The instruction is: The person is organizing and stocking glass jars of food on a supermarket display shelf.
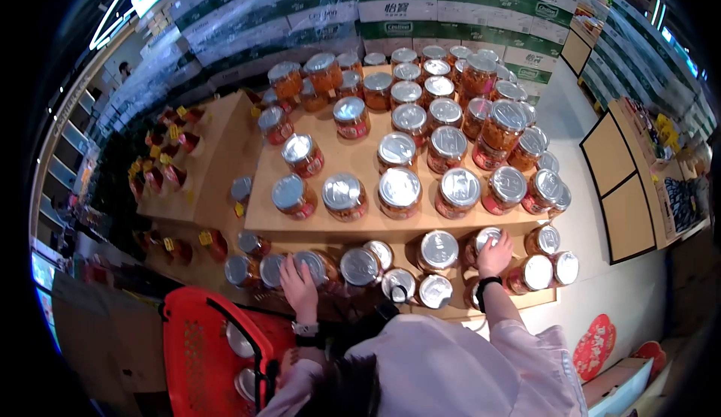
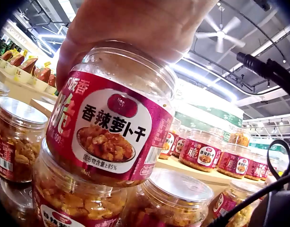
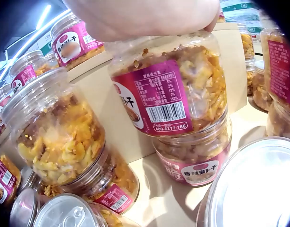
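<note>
Your left hand (image 1: 299,288) holds a red-labelled jar (image 2: 111,127) by its lid; your right hand (image 1: 496,255) grips a second jar (image 3: 173,90) likewise, though its fingertips are mostly hidden. Both jars sit directly under your palms above the lower step (image 1: 458,308), one left, one right, long axes roughly upright, each nearest the hand on it. The right one rests over a lower jar (image 3: 197,165). Count two held jars, one red basket (image 1: 179,364) near left showing two lids (image 1: 240,339), and at least five jars along the upper shelf's (image 1: 345,155) near edge. Cartons (image 1: 398,7) stand far behind.
</note>
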A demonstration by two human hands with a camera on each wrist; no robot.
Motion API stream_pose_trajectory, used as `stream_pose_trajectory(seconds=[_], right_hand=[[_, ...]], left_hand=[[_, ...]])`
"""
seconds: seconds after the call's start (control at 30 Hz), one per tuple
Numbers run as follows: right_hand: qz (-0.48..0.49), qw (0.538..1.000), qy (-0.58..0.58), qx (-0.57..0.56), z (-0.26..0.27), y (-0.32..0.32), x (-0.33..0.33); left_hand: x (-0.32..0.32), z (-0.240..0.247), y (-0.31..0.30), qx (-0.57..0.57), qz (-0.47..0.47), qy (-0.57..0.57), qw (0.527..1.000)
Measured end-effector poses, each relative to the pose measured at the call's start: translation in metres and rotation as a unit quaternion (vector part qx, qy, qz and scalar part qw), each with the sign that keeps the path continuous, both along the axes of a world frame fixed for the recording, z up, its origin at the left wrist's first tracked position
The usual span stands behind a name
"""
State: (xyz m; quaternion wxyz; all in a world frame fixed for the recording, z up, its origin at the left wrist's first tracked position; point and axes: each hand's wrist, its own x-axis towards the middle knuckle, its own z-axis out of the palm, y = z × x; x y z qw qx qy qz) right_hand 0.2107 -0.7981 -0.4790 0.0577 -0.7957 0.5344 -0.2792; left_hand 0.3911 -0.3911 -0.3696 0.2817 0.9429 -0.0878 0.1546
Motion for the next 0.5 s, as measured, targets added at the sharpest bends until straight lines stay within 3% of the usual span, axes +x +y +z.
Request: stream_pose_trajectory(seconds=[0.5], right_hand=[[0.015,1.0,0.0,0.012,0.007,0.006,0.002]], left_hand=[[0.0,-0.011,0.005,-0.028,0.003,-0.051,0.998]])
